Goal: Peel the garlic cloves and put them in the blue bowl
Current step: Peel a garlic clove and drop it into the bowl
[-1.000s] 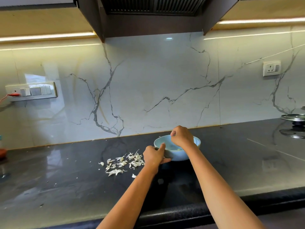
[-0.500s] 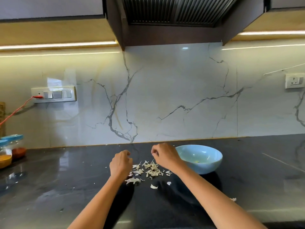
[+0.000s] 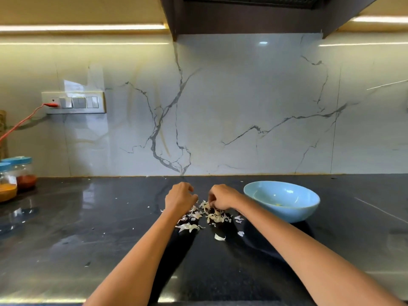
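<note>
1. Far left of the hands, at the counter's (image 3: 92, 217) back edge: two jars (image 3: 16, 178) with blue lids, one holding red powder, one yellow. No label text legible. Above them a switch plate (image 3: 74, 102) with a red cable (image 3: 24, 120) plugged in; no readable marking.
2. Left hand (image 3: 180, 198): knuckles toward the camera, fingers curled over the far side of the garlic skins (image 3: 198, 215). Whether it has hold of a clove, cannot tell; the fingertips are hidden.
3. Between and just below both hands: the heap of loose white skins, with stray flakes nearer the camera. No unpeeled clove is clearly distinguishable among them.
4. Right hand (image 3: 223, 197): fingers curled down into the skins, apparently pinching something small; skin or clove, too small to tell.
5. Right of the right hand, near but apart: blue bowl (image 3: 281, 200), upright, with a few pale yellowish pieces at its bottom, likely peeled cloves.
6. Risks, as judged: a clove mistaken for waste in the heap; papery skin clinging to fingers and dropping into the bowl; a slick peeled clove slipping on the glossy counter; the right forearm nudging the bowl.
7. No brands or writing readable anywhere.
</note>
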